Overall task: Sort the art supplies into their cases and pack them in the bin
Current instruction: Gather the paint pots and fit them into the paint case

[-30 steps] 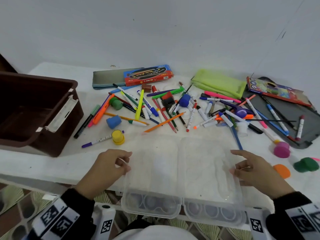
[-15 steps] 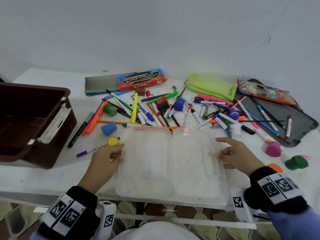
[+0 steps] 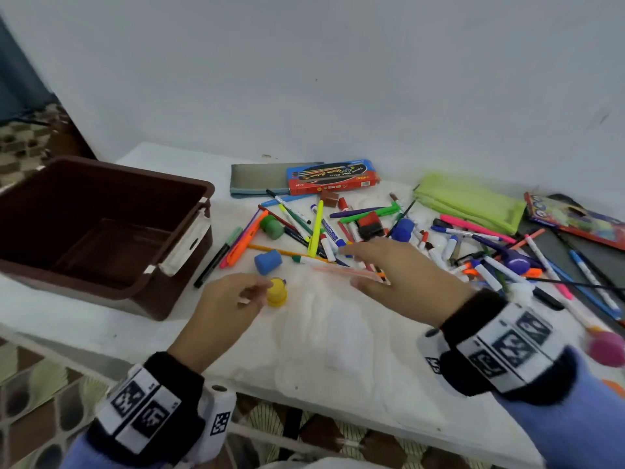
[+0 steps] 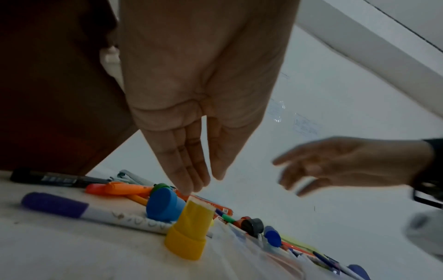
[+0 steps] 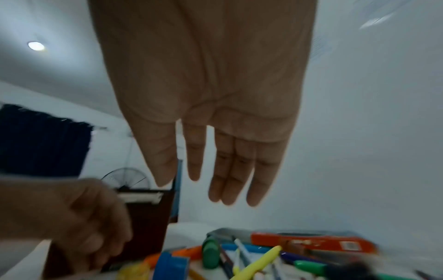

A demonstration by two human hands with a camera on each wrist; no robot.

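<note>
**Now both hands reach past the clear case toward the loose supplies**

Evidently the clear plastic case (image 3: 341, 336) lies opened flat at lower centre of the head view so its moulded wells face up, ready to take things; neither hand holds it. The left hand (image 3: 225, 308) hovers with fingers straight and together, empty, its tips just above the yellow paint pot (image 3: 277, 292), which stands at the case's left edge. Judging by that closeness, the pot is the likely next pick. The right hand (image 3: 402, 269) stretches out flat and empty over the case's far edge, toward the pile of markers (image 3: 338, 231) at centre frame.

The brown bin (image 3: 101, 228) waits at left of frame, within easy reach. A blue paint pot (image 3: 268, 261) and a green one (image 3: 271, 227) lie near the yellow. Pouches and boxes, among them the green pouch (image 3: 470, 204) and the red box (image 3: 333, 176), sit along the table (image 3: 67, 319)'s far edge, behind the pile.
</note>
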